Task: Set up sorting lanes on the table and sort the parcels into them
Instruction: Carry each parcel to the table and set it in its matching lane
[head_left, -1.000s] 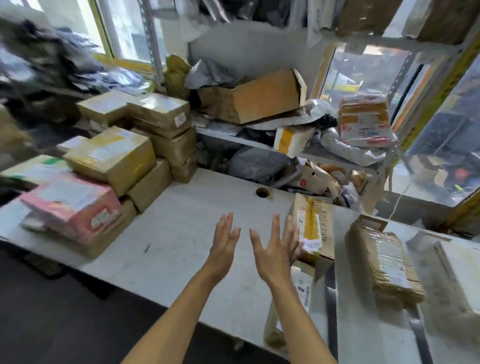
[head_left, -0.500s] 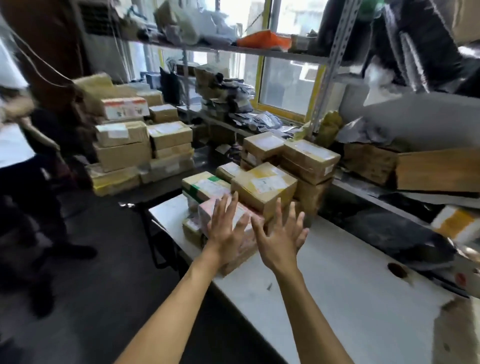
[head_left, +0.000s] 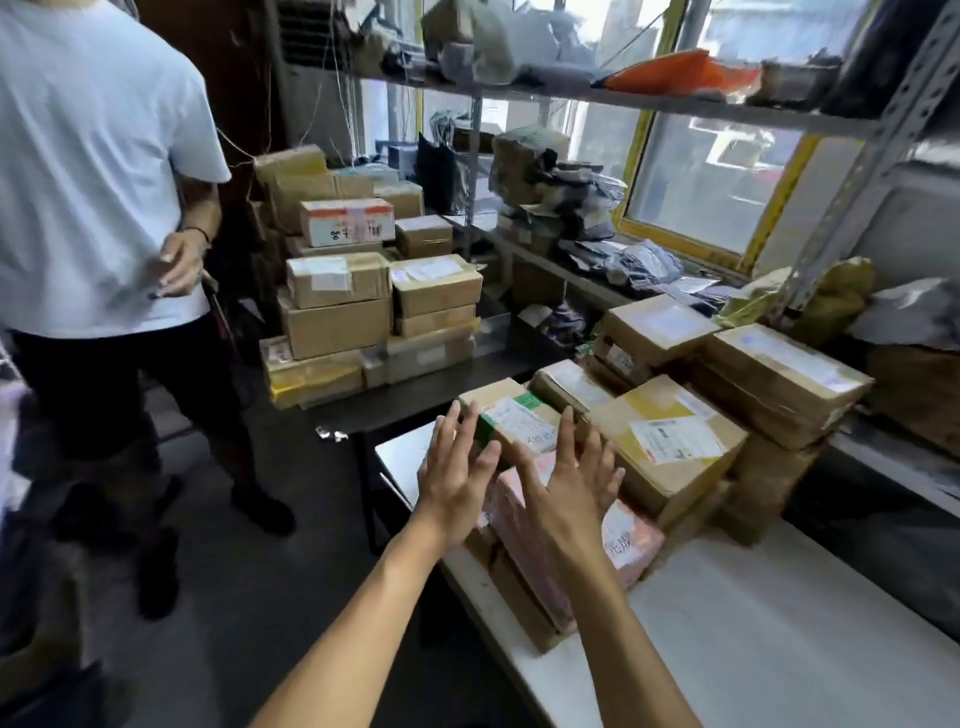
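Parcels: pink parcel (head_left: 566, 540) on worktop (head_left: 779, 639) | looks light, soft-wrapped; we'd grip both ends | left hand (head_left: 457, 467), right hand (head_left: 571, 483) spread open, holding nothing

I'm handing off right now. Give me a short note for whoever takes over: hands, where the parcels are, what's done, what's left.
Left hand: open, empty, fingers spread above the pink parcel.
Right hand: open, empty, beside the left, over the same parcel.
Parcels: a stack at the near end of the white table, with the pink parcel in front, the green-marked box behind it, and the yellow-taped box to the right. More boxes sit on the dark table beyond.
Done: no lanes visible; nothing lifted.
Left: mark out lanes on the bare tabletop, then sort the stack.
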